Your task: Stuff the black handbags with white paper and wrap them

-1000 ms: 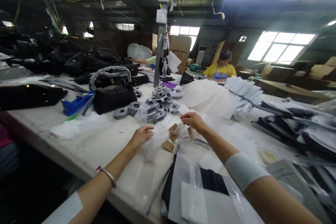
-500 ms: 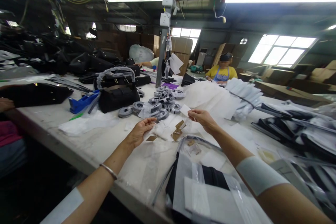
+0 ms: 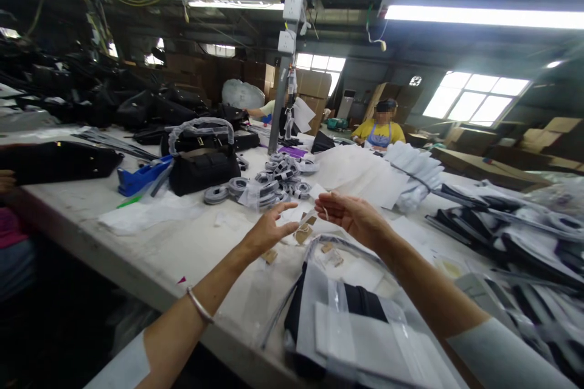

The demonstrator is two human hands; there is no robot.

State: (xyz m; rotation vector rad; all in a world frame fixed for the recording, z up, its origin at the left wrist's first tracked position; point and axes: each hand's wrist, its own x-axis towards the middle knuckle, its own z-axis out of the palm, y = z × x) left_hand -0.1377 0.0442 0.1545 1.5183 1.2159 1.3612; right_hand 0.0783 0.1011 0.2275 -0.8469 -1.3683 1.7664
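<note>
Both my hands hover just above the white table point(image 3: 150, 249), close together. My left hand point(image 3: 269, 231) has its fingers stretched out toward the right and holds nothing. My right hand point(image 3: 353, 216) is turned palm-in, and its thumb and forefinger pinch a thin pale tag string point(image 3: 325, 213). Small brown paper tags point(image 3: 301, 234) sit between and below the hands, with more brown tags point(image 3: 269, 256) loose on the table. A black bag in a clear plastic sleeve point(image 3: 351, 322) lies just in front of me, under my right forearm.
Grey tape rolls point(image 3: 269, 185), a black handbag point(image 3: 203, 170) and a blue tool point(image 3: 141, 175) lie beyond my hands. White sheets point(image 3: 365, 173) are spread further back, and black bags point(image 3: 502, 225) are piled on the right. A pole point(image 3: 285, 79) rises from the table. A co-worker in yellow point(image 3: 381, 132) sits across, and another person's hand point(image 3: 6, 182) shows at the far left.
Both hands rose off the table. The left hand let go of the clear plastic and tags and opened. The right hand turned palm-in and no longer holds the white card.
</note>
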